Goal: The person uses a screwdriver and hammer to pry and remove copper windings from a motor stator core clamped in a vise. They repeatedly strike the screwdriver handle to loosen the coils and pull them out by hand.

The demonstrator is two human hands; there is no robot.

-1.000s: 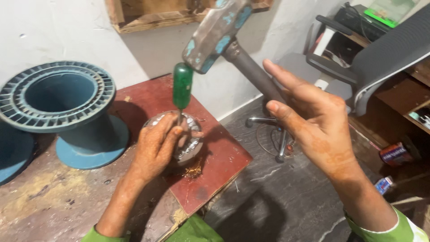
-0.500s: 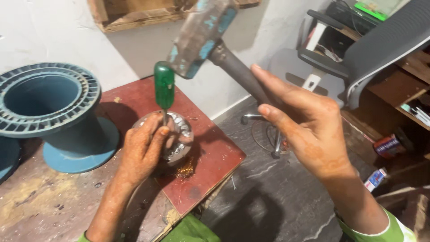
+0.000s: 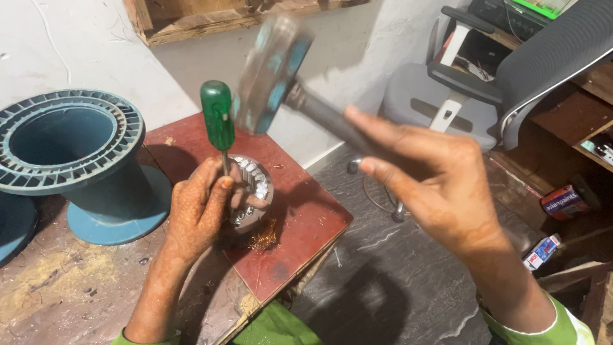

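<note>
On the red board point(image 3: 300, 217) at the bench's right edge, left hand point(image 3: 201, 214) is wrapped around a round metal stator point(image 3: 252, 191) – ring of bright laminations showing, fingers closed on its near side and over the top. Same hand pinches the steel shank of a green-handled screwdriver point(image 3: 218, 115), which stands roughly upright with tip down inside the stator ring; handle is clear above the fingers. Loose tuft of copper wire point(image 3: 263, 237) lies on the board just beside the stator, toward the near edge.

Right hand point(image 3: 440, 191) grips the dark shaft of a hammer point(image 3: 271, 73); index and middle fingers stick out fairly straight, rest of the grip is hidden behind the hand, so can't tell how tight it is. Hammer head is motion-blurred, grey with blue-green patches, up in the air just right of the screwdriver handle, not touching it.

Blue-grey plastic spool point(image 3: 70, 160) stands on end at the bench's far left, well apart from the board. Grey office chair point(image 3: 511, 70) sits off the bench, far right, over the dark stone floor point(image 3: 396, 281)
</note>
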